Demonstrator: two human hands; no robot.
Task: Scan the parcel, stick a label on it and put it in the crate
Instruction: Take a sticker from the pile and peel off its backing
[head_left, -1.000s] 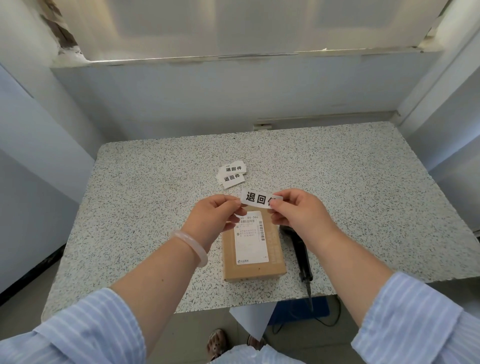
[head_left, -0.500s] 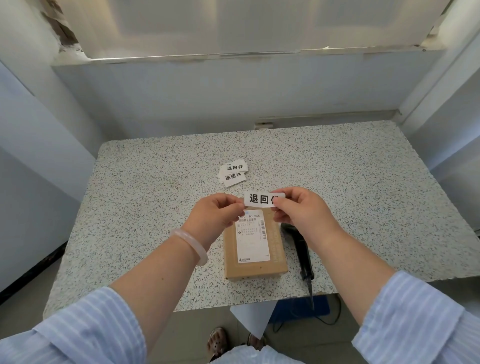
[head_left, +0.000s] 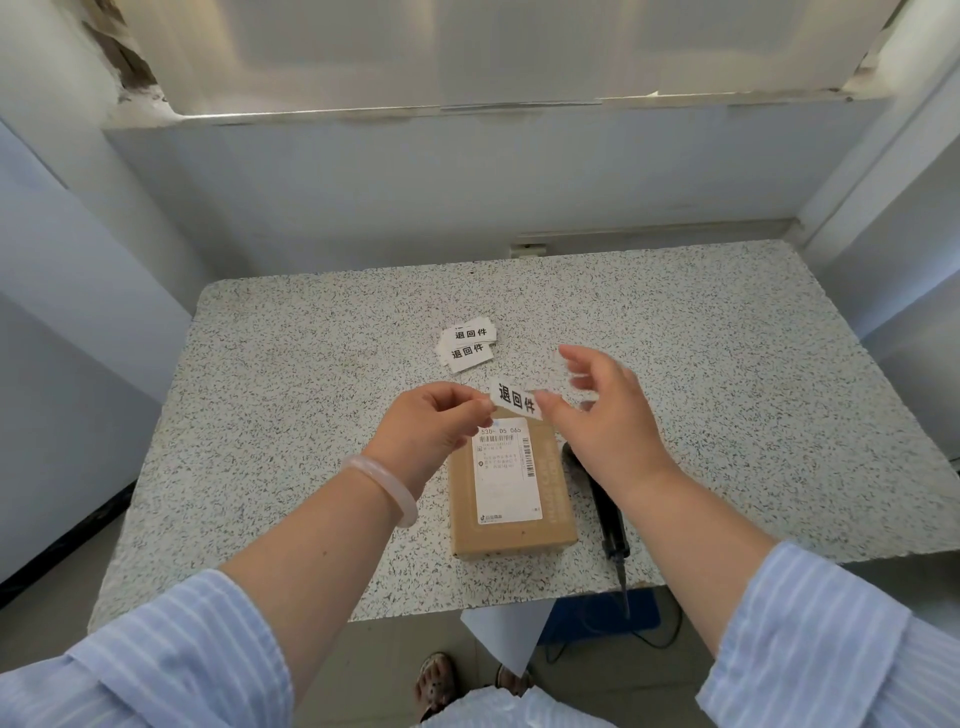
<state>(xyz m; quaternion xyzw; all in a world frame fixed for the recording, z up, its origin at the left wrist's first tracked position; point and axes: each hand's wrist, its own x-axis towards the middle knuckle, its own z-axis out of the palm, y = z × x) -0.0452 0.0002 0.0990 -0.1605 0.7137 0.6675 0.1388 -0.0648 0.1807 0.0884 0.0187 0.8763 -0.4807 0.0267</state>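
The parcel (head_left: 511, 493) is a small brown box. It lies flat near the front edge, with a white paper with bars stuck on top. A little white label (head_left: 516, 399) with three big black signs is up in the air, tilted, just over the far end of the box, pinched at its left end

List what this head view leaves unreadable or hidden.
- Scanner: its front end hidden under the right hand.
- Parcel: shipping-label print too small to read; far edge covered by the held sticker and left hand.
- Right fingers: motion-blurred; any peeled backing unclear.
- Crate: only a blue patch under the table.
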